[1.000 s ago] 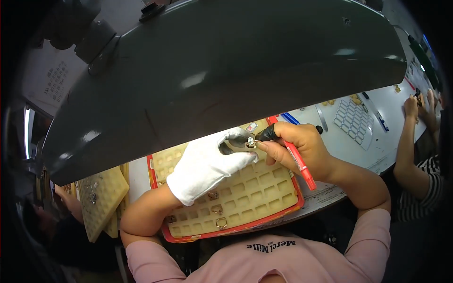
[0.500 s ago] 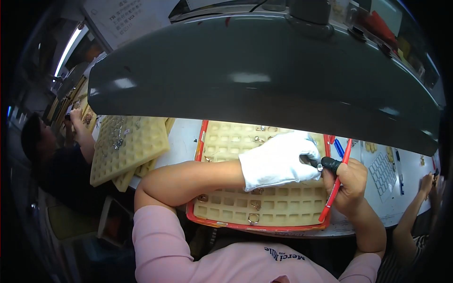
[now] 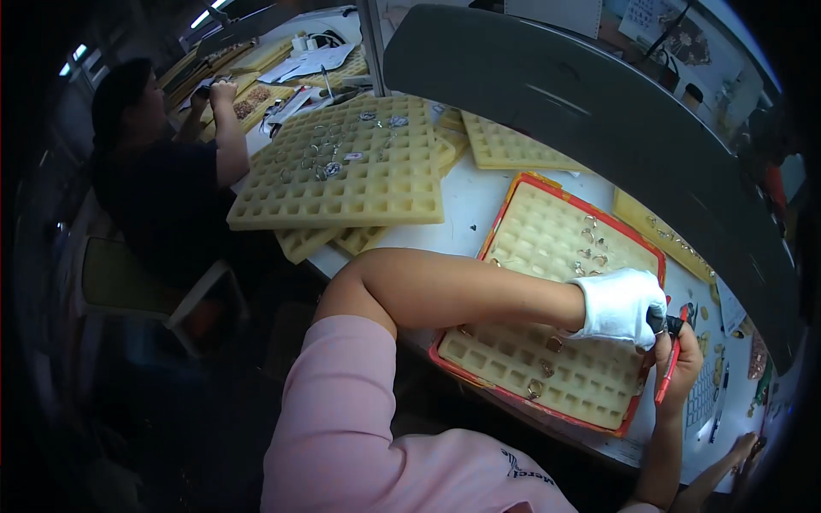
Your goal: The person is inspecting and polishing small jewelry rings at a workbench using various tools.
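Note:
My left hand point(image 3: 623, 308), in a white glove with dark fingertips, reaches across a red-rimmed tray point(image 3: 530, 400) lined with cream foam. Its fingers are closed and meet those of my right hand point(image 3: 684, 363) at the tray's right edge. A small shiny piece of jewellery is pinched there, mostly hidden by the fingers. Black covering shows on a right-hand digit. A slim red pen point(image 3: 668, 372) is tucked in my right hand, pointing down. Several rings stand in the foam pockets, among them a ring point(image 3: 534, 390) near the front and a ring point(image 3: 590, 221) near the back.
Stacked foam trays point(image 3: 385, 201) with rings on top stand at the left. A large dark lamp hood point(image 3: 581, 94) spans the back right, above another foam strip point(image 3: 658, 231). A person point(image 3: 162, 145) works at the far left; another person's arm point(image 3: 723, 466) shows lower right.
The view has swung left, so the tray and both hands appear farther right and the stacked foam trays show more fully. The hands remain together, with the red pen still in my right hand.

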A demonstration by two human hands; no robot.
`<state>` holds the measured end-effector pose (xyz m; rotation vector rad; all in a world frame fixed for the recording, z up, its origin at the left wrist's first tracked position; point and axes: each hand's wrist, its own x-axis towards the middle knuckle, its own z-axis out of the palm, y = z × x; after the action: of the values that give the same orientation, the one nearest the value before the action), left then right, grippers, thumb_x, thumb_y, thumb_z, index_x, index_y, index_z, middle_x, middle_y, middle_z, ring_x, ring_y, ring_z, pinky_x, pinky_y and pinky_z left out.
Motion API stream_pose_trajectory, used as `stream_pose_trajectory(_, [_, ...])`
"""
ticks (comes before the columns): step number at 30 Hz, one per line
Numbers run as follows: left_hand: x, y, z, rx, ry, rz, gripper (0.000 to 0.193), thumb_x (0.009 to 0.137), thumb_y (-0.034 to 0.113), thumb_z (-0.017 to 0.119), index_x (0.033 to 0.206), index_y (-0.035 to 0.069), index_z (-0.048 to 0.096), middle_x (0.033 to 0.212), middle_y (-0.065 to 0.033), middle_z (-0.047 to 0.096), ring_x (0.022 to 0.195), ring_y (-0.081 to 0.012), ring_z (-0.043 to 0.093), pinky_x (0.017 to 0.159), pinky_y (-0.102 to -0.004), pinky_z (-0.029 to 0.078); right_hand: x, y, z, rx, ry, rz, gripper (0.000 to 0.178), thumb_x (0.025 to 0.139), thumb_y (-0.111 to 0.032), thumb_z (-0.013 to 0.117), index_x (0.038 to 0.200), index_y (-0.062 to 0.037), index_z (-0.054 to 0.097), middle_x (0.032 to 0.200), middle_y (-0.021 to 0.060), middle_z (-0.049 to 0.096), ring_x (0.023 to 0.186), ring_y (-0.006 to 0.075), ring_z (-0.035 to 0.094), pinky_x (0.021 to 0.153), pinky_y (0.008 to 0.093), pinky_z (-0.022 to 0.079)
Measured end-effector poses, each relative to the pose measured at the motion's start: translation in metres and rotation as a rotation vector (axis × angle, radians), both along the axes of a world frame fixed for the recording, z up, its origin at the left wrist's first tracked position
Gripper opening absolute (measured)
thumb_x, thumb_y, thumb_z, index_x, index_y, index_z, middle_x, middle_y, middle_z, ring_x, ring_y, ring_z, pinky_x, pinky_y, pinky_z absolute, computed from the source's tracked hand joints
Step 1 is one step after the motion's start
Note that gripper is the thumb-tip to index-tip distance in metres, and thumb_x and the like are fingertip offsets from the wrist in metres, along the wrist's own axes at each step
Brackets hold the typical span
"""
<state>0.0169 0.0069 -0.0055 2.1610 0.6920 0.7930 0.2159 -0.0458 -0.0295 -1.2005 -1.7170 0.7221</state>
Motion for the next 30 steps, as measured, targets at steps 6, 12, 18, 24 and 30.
stream_pose_trajectory(6, [0.002,0.018,-0.005,0.090,-0.010,0.035,0.018,0.069,0.018,0.063,0.074,0.002,0.067,0.070,-0.0185,0.062,0.067,-0.0330,0.060,0.063,-0.0382,0.047,-0.015,0.012,0.027,0.967,-0.753,-0.037,0.012,0.070,0.008,0.066,0.078,0.0029,0.058,0.058,0.0127,0.051,0.050,0.0294,0.051,0.050,0.0373,0.039])
stream_pose_trajectory(12, [-0.007,0.003,0.013,0.087,0.097,0.091,0.020,0.068,0.019,0.062,0.067,0.000,0.065,0.063,-0.0204,0.060,0.061,-0.0341,0.060,0.058,-0.0405,0.046,-0.015,0.015,0.036,0.712,-0.655,0.084,0.007,0.077,0.004,0.064,0.076,0.0007,0.058,0.053,0.0098,0.052,0.045,0.0216,0.051,0.045,0.0308,0.037])
stream_pose_trajectory(18, [-0.013,-0.006,0.006,-0.028,0.016,0.084,0.020,0.071,0.018,0.059,0.065,0.000,0.065,0.064,-0.0209,0.059,0.060,-0.0353,0.059,0.058,-0.0423,0.046,-0.015,0.016,0.013,-0.127,-0.048,0.090,0.012,0.092,-0.009,0.055,0.093,0.0007,0.062,0.059,0.0017,0.060,0.046,0.0048,0.052,0.043,0.0190,0.040])
stream_pose_trajectory(24, [-0.022,-0.009,0.003,-0.056,-0.027,0.078,0.020,0.073,0.020,0.059,0.068,0.001,0.063,0.069,-0.0195,0.061,0.064,-0.0366,0.059,0.060,-0.0423,0.045,-0.013,0.012,0.000,0.075,-0.158,0.037,0.013,0.091,-0.007,0.056,0.095,0.0033,0.063,0.066,0.0025,0.061,0.051,0.0065,0.054,0.049,0.0200,0.042])
stream_pose_trajectory(30, [-0.014,0.001,-0.008,-0.125,0.037,0.050,0.026,0.069,0.026,0.063,0.074,0.000,0.067,0.066,-0.0209,0.062,0.061,-0.0356,0.061,0.059,-0.0398,0.047,0.008,0.015,-0.003,0.728,-0.787,0.070,0.029,0.074,0.009,0.062,0.103,0.0095,0.062,0.079,0.0193,0.064,0.064,0.0336,0.059,0.058,0.0385,0.045])
